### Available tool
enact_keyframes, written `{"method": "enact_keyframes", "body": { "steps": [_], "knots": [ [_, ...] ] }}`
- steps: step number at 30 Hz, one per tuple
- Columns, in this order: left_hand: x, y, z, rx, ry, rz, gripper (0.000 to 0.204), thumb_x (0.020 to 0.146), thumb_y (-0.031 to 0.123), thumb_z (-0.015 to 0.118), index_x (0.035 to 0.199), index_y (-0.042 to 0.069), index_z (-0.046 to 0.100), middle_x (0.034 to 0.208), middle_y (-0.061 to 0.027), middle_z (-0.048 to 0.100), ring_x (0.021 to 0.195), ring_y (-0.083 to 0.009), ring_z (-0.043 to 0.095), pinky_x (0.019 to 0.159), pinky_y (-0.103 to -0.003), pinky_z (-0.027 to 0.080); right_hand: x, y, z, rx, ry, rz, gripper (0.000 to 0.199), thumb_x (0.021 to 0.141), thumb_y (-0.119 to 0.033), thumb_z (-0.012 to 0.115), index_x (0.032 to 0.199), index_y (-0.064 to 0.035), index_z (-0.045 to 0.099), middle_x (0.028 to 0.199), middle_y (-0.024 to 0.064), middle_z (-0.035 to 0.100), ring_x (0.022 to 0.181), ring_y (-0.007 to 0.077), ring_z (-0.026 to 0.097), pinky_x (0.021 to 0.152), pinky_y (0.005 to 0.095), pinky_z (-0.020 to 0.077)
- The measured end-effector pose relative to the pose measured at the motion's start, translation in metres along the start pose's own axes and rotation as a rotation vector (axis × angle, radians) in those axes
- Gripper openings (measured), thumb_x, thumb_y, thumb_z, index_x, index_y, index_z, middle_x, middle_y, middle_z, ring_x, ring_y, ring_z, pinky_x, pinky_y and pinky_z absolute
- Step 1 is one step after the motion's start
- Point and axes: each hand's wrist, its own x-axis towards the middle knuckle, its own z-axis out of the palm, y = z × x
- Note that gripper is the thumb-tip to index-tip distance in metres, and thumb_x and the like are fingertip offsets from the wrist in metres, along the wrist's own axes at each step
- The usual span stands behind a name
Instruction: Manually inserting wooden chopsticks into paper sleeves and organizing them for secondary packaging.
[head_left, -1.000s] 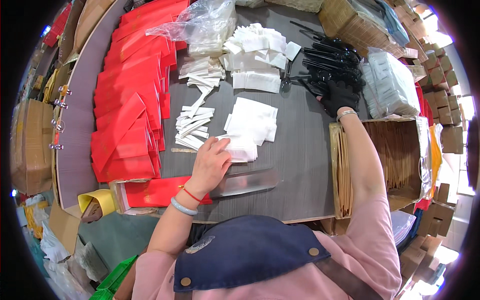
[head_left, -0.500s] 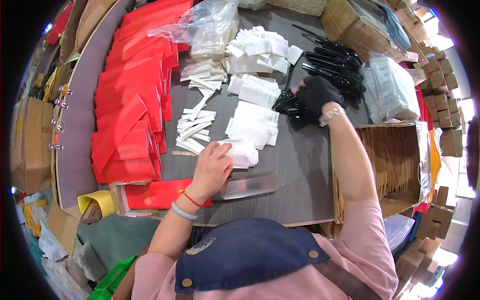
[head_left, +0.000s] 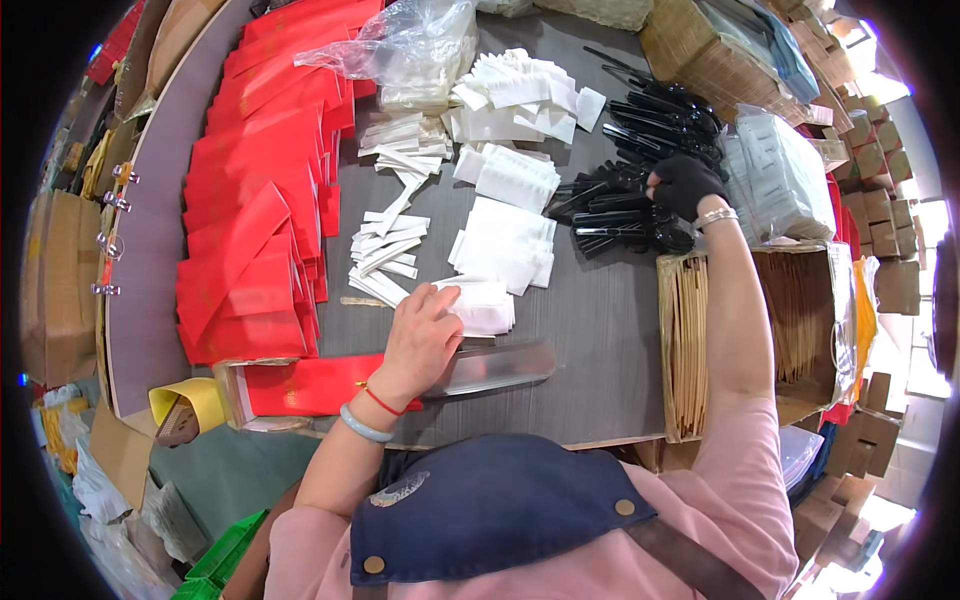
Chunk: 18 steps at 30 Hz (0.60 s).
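My left hand (head_left: 425,335) lies with fingers stretched over a small stack of white paper packets (head_left: 486,306), fingertips touching it. My right hand (head_left: 688,187), in a black fingerless glove, is curled over the end of a bunch of black plastic spoons (head_left: 612,182) on the table's right. Its fingertips close around that end, partly hidden by the glove. More black spoons (head_left: 635,228) lie just below the glove, and another heap of black spoons (head_left: 665,120) lies above it. Further white packet stacks (head_left: 505,240) and narrow white paper strips (head_left: 392,245) lie left of the spoons.
Overlapping red sleeves (head_left: 255,200) cover the table's left side. A clear plastic tray (head_left: 495,370) and a red sleeve (head_left: 315,387) lie near the front edge. At right stand a carton of wooden chopsticks (head_left: 683,350) and a plastic-wrapped white bundle (head_left: 780,175). A clear bag (head_left: 425,50) sits at the back.
My right hand has moved right over the spoons, and the bunch by it now lies with handles pointing left. My left hand stays on the white packets.
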Motion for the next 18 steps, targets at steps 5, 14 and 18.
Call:
{"method": "enact_keyframes", "body": {
  "steps": [5,14,18],
  "knots": [
    [0.009,0.006,-0.006,-0.024,0.018,0.038,0.020,0.065,0.001,0.076,0.075,0.006,0.060,0.122,-0.0125,0.059,0.112,-0.0377,0.053,0.092,-0.045,0.046,-0.002,0.074,0.078,0.202,0.322,-0.006,0.070,0.084,-0.044,0.070,0.135,0.0004,0.050,0.129,0.0251,0.055,0.123,0.0363,0.053,0.103,0.0405,0.0423],
    [-0.003,0.004,-0.016,-0.037,0.025,-0.017,0.019,0.066,0.002,0.077,0.076,0.005,0.060,0.121,-0.0138,0.059,0.110,-0.0380,0.053,0.092,-0.044,0.046,-0.008,-0.007,0.086,0.324,0.284,0.461,0.082,0.085,-0.063,0.057,0.144,-0.0104,0.038,0.147,0.0268,0.038,0.134,0.0421,0.042,0.107,0.0484,0.0398],
    [0.000,0.005,-0.017,-0.015,0.062,-0.006,0.018,0.068,0.003,0.076,0.076,0.005,0.061,0.120,-0.0133,0.060,0.108,-0.0371,0.053,0.091,-0.044,0.046,-0.021,-0.007,0.078,0.255,0.180,0.419,0.075,0.086,-0.060,0.057,0.141,-0.0098,0.045,0.140,0.0255,0.048,0.130,0.0399,0.047,0.106,0.0484,0.0407]
  ]
}}
